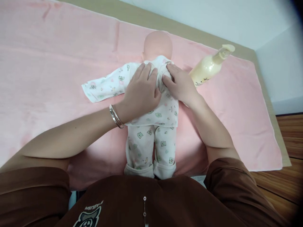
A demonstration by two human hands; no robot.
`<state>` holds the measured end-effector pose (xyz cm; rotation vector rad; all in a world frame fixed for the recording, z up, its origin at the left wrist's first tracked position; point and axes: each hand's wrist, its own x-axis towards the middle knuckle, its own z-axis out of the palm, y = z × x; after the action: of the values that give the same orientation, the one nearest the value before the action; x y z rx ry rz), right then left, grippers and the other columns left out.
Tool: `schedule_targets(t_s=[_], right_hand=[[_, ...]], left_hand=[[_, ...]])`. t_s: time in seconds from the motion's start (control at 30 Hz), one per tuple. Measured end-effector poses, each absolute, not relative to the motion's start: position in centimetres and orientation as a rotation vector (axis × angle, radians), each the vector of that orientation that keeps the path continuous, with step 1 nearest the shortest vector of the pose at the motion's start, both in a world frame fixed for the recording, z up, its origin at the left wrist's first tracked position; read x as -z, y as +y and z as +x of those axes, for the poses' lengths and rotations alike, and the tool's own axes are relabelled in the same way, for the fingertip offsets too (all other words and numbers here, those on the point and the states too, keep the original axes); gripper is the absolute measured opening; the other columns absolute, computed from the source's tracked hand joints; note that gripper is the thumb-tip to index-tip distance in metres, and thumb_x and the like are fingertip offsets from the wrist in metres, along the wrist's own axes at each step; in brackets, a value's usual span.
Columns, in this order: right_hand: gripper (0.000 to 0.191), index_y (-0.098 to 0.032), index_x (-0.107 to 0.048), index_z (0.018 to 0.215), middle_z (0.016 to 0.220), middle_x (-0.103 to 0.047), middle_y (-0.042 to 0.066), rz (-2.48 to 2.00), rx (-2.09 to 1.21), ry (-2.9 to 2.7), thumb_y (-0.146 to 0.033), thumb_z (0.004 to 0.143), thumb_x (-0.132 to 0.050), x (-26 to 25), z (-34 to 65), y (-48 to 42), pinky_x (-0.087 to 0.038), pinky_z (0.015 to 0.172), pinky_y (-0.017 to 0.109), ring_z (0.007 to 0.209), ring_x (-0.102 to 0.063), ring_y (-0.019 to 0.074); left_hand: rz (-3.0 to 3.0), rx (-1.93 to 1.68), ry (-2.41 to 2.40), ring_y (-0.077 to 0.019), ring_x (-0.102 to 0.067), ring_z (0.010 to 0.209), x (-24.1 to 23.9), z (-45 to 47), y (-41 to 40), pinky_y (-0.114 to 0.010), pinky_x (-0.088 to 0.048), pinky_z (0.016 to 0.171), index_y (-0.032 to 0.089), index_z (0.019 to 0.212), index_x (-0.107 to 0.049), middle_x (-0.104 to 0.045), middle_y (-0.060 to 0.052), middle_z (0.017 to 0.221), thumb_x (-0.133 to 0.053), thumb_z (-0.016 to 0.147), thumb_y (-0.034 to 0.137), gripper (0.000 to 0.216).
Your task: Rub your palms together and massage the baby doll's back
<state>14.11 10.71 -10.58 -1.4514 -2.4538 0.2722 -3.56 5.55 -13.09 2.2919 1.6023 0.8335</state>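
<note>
A baby doll (157, 44) lies on its back on a pink blanket (47, 63), head away from me, dressed in a white printed top (168, 110) and matching trousers (151, 145). My left hand (140, 91) rests on the doll's chest, fingers curled on the bunched fabric near the neck. A silver bangle sits on that wrist. My right hand (181, 85) pinches the same gathered fabric from the other side. The top's left sleeve (106, 85) lies flat and empty on the blanket.
A cream pump bottle (210, 67) lies tilted on the blanket just right of the doll. The blanket covers a table against a white wall. Wooden floor (291, 148) shows at the right.
</note>
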Motion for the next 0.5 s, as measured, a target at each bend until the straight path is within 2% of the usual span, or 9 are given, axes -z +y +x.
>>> schedule_targets(t_s=[0.1, 0.2, 0.27, 0.37, 0.43, 0.5], right_hand=[[0.057, -0.005, -0.041, 0.150, 0.159, -0.042, 0.018, -1.493, -0.230, -2.507, -0.040, 0.107, -0.029, 10.5, 14.1, 10.3, -0.032, 0.130, 0.045, 0.150, -0.040, 0.0291], [0.065, 0.001, -0.030, 0.156, 0.163, -0.034, 0.021, -1.580, -0.184, -2.556, -0.040, 0.105, -0.033, 10.1, 13.4, 8.7, -0.027, 0.132, 0.051, 0.155, -0.031, 0.0343], [0.065, -0.001, -0.031, 0.156, 0.163, -0.034, 0.021, -1.588, -0.152, -2.563, -0.039, 0.103, -0.038, 9.9, 12.9, 7.5, -0.026, 0.132, 0.056, 0.156, -0.028, 0.0360], [0.060, -0.003, -0.036, 0.152, 0.161, -0.037, 0.020, -1.591, -0.143, -2.537, -0.035, 0.102, -0.040, 9.5, 12.4, 6.4, -0.028, 0.131, 0.057, 0.156, -0.029, 0.0359], [0.052, -0.006, -0.044, 0.145, 0.154, -0.045, 0.019, -1.604, -0.170, -2.506, -0.034, 0.101, -0.043, 9.2, 12.3, 6.6, -0.037, 0.126, 0.054, 0.150, -0.038, 0.0347], [0.041, -0.011, -0.054, 0.132, 0.140, -0.056, 0.017, -1.619, -0.205, -2.454, -0.037, 0.102, -0.044, 9.3, 12.5, 7.4, -0.048, 0.116, 0.050, 0.137, -0.051, 0.0324]], left_hand=[[2.238, -0.801, 1.644, -0.0300, -0.034, 0.149, 12.5, -3.8, 6.3, -0.049, -0.029, 0.130, 0.016, 0.141, -0.050, -0.045, -0.010, 0.154, -0.054, 0.092, 0.041, 0.055], [2.134, -0.763, 1.739, -0.0258, -0.055, 0.122, 12.2, -4.4, 8.2, -0.048, -0.046, 0.114, 0.020, 0.114, -0.062, -0.063, -0.009, 0.124, -0.059, 0.092, 0.031, 0.025], [2.071, -0.770, 1.761, -0.0225, -0.058, 0.107, 12.6, -4.7, 9.4, -0.047, -0.050, 0.105, 0.021, 0.106, -0.063, -0.067, -0.006, 0.110, -0.055, 0.094, 0.027, 0.016], [2.066, -0.911, 1.710, -0.0247, -0.056, 0.117, 13.9, -4.9, 10.1, -0.050, -0.046, 0.112, 0.022, 0.120, -0.060, -0.067, -0.006, 0.122, -0.050, 0.096, 0.031, 0.028], [2.099, -1.017, 1.677, -0.0280, -0.053, 0.128, 14.7, -4.9, 10.0, -0.051, -0.042, 0.118, 0.026, 0.129, -0.058, -0.064, -0.006, 0.133, -0.049, 0.096, 0.036, 0.036], [2.126, -1.061, 1.668, -0.0300, -0.052, 0.131, 15.2, -4.8, 9.7, -0.051, -0.041, 0.119, 0.030, 0.130, -0.058, -0.063, -0.006, 0.134, -0.050, 0.096, 0.042, 0.037]])
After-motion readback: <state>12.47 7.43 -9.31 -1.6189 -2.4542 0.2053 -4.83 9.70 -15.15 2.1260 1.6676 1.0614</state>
